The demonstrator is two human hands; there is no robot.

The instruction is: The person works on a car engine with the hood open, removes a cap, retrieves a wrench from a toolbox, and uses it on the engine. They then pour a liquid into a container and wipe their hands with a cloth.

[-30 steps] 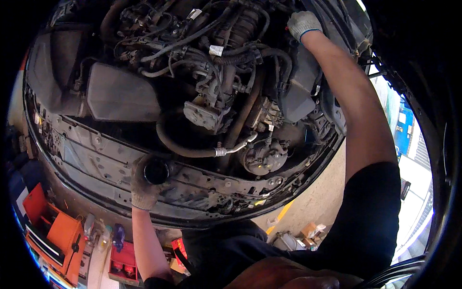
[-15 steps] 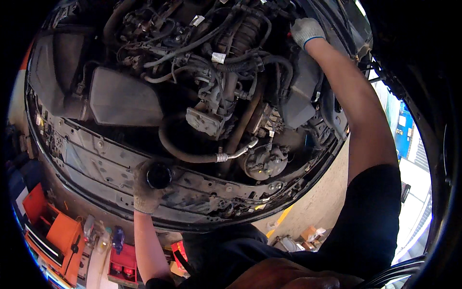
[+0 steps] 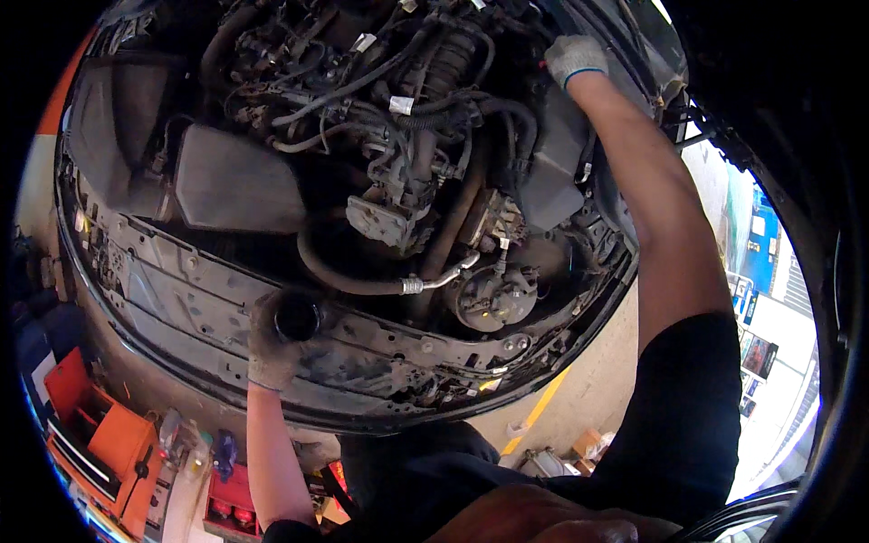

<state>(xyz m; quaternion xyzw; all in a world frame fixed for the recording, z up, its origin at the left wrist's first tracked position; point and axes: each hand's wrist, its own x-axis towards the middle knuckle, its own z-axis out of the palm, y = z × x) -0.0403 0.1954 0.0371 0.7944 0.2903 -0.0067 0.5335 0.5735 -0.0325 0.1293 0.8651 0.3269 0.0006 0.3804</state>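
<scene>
My left hand (image 3: 272, 348), in a soiled grey glove, is closed around a dark, round, open-topped vessel (image 3: 297, 317) above the car's front crossmember (image 3: 190, 299). Its inside is too dark to read. At the far right of the engine bay, my right hand (image 3: 576, 60) wears a pale knitted glove with a blue cuff edge. Its fingers are curled, and a small red bit (image 3: 543, 65) shows beside them; what it belongs to is hidden. Below this hand lies a dark grey plastic cover (image 3: 554, 172).
Hoses and wiring surround the engine (image 3: 398, 172). A black box-like housing (image 3: 237, 181) sits left of it, a round metal canister (image 3: 493, 297) near the front right. On the floor, lower left, stand an orange toolbox (image 3: 122, 443) and a red bin (image 3: 231, 498). The raised hood (image 3: 778, 118) hangs at right.
The view has shifted slightly, so the engine bay and my right arm appear a little further left. Both hands keep their grip and place on the car.
</scene>
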